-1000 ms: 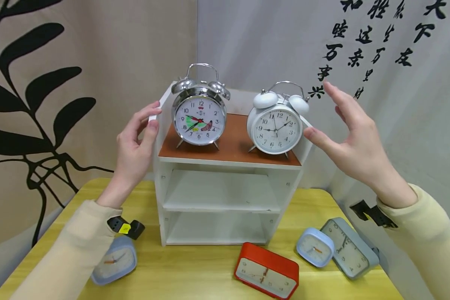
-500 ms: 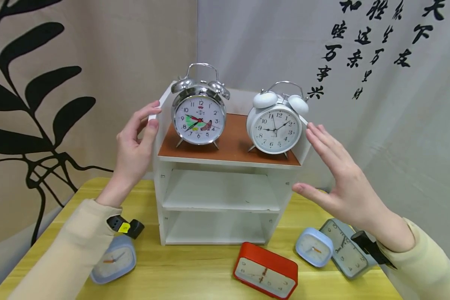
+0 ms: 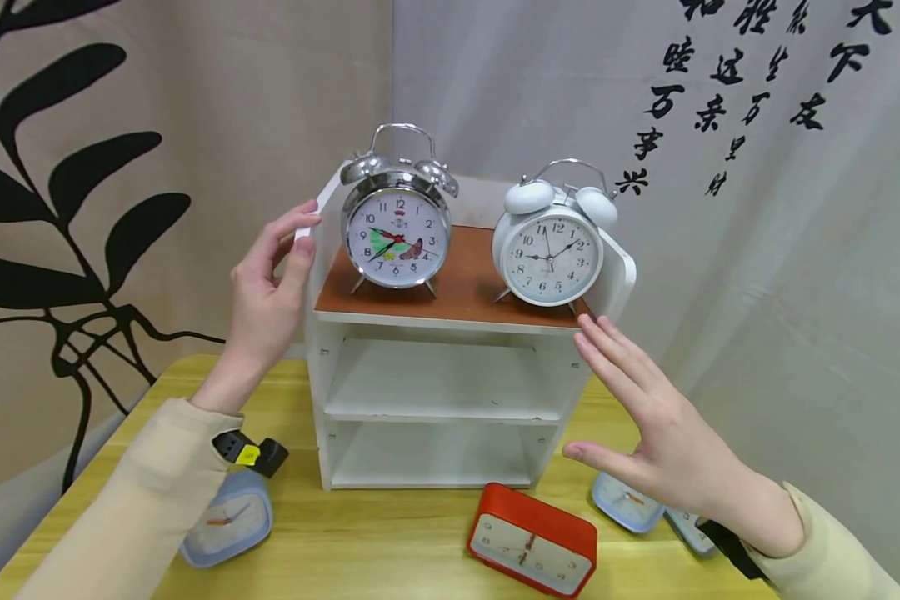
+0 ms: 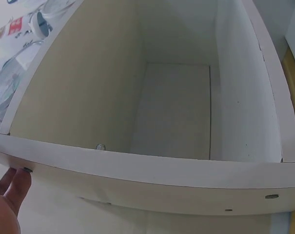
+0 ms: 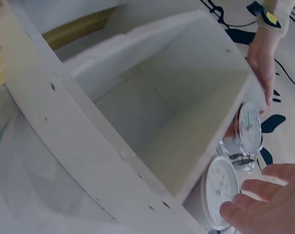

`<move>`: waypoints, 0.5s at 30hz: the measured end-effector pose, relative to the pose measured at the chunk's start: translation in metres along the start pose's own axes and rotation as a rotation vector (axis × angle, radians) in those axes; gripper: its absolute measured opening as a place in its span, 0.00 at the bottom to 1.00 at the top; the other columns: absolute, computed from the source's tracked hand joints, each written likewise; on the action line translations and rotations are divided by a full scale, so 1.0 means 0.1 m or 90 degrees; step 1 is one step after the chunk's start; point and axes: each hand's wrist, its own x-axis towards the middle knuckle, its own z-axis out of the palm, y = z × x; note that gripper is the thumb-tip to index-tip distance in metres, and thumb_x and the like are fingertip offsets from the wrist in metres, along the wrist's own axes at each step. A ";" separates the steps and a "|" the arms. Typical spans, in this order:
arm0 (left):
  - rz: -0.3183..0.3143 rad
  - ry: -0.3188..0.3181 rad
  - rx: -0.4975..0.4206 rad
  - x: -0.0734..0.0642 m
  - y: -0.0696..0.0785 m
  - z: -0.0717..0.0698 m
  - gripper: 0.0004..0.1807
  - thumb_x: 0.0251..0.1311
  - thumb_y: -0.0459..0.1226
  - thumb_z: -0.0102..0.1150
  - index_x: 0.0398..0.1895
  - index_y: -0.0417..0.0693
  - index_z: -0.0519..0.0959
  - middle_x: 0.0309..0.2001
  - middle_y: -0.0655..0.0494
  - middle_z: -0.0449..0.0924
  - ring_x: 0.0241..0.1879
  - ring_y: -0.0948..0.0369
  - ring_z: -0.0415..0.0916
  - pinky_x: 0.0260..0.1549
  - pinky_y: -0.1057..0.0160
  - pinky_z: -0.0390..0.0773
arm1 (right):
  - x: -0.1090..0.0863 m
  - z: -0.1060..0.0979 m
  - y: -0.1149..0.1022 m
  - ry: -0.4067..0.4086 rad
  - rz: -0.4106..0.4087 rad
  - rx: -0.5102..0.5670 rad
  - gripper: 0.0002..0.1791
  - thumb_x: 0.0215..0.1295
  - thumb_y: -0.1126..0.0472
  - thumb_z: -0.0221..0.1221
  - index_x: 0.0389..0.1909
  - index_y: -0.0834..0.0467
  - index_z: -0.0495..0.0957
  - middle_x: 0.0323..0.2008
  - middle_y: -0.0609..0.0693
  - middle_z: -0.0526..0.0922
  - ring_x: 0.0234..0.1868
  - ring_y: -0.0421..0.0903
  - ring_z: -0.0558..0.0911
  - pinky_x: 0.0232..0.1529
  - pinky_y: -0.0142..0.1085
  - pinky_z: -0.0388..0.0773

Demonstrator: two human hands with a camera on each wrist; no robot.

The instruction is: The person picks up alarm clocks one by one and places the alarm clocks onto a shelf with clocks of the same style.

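My left hand (image 3: pixel 266 292) holds the upper front corner of the white shelf unit's (image 3: pixel 435 483) left side panel, fingertips at the rim. In the left wrist view its fingers (image 4: pixel 18 187) lie against the panel's outer face. My right hand (image 3: pixel 660 425) hovers in front of the unit's right side, fingers spread and holding nothing. On the brown top board (image 3: pixel 468 271) stand two twin-bell alarm clocks, a chrome clock (image 3: pixel 397 237) at left and a white clock (image 3: pixel 551 258) at right. The right hand overlaps the white clock in the right wrist view.
Around the unit on the yellow wooden table (image 3: pixel 375 542) lie a red rectangular clock (image 3: pixel 532 542), a blue clock (image 3: pixel 228 525) at left and another blue clock (image 3: pixel 626 500) at right. A grey-green clock (image 3: pixel 690 533) is mostly hidden behind the right hand. Curtains hang behind.
My right hand has moved down from beside the white clock to below it, covering more of the clocks on the right. My left hand and both top clocks have stayed in place.
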 end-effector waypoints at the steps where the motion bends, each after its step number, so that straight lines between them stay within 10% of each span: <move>1: 0.001 -0.001 0.001 0.00 0.00 0.00 0.20 0.81 0.41 0.49 0.68 0.43 0.76 0.76 0.53 0.74 0.71 0.49 0.75 0.57 0.82 0.78 | -0.02 0.02 0.00 -0.007 0.000 0.000 0.51 0.69 0.30 0.57 0.81 0.60 0.60 0.83 0.58 0.60 0.88 0.44 0.51 0.84 0.20 0.46; 15: 0.009 -0.001 0.007 -0.01 0.00 0.00 0.20 0.81 0.41 0.49 0.68 0.43 0.76 0.76 0.52 0.73 0.70 0.52 0.76 0.58 0.81 0.78 | -0.24 0.26 0.00 -0.041 0.014 -0.007 0.50 0.69 0.31 0.59 0.82 0.56 0.60 0.84 0.52 0.59 0.87 0.43 0.52 0.82 0.18 0.44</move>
